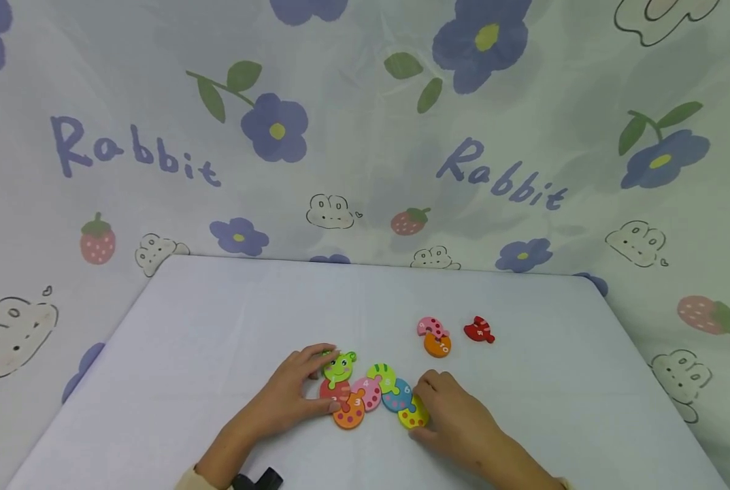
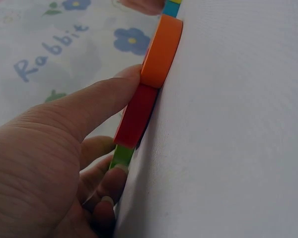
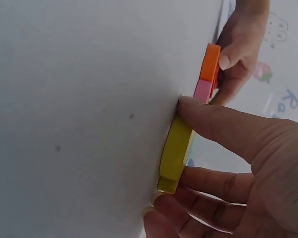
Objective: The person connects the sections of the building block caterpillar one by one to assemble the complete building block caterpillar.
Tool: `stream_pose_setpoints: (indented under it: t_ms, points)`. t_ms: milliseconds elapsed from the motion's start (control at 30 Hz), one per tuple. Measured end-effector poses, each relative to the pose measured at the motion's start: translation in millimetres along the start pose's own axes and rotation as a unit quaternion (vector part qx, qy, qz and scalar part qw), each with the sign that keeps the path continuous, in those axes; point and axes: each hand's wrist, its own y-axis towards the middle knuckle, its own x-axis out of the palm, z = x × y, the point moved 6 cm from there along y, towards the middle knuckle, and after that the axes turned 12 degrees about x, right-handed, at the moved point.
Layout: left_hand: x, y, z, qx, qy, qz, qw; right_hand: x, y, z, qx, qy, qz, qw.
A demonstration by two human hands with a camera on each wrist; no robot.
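A caterpillar number puzzle lies on the white table, its pieces joined in a wavy row. From its smiling green head run a red piece, an orange piece, a pink piece, a lime piece, a blue piece and a yellow piece. My left hand holds the head end, fingers round the green head and thumb where red meets orange. At the other end, my right hand pinches the yellow piece, thumb on its near side and fingers beyond, partly covering it.
Behind the row lie a loose pink spotted piece and an orange piece against each other. A red striped piece lies farther right. Something black shows beside the left forearm. A patterned curtain stands behind the table.
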Motion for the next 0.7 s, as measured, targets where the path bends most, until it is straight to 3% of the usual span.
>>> stream_pose_setpoints:
  t_ms: [300, 500, 700]
  points:
    - [-0.6, -1.0, -0.2, -0.004, 0.002, 0.0, 1.0, -2.9, 0.7, 5.5, 0.01, 0.007, -0.024, 1.0]
    - [-1.0, -1.4, 0.1, -0.007, -0.001, -0.002, 1.0, -12.9, 5.9, 24.2, 0.039, 0.01, -0.055, 0.998]
    - [-1.9, -1.3, 2.5, -0.01, -0.004, -0.002, 0.9999, -38.7, 16.2, 50.8, 0.059, 0.004, 0.001, 0.998]
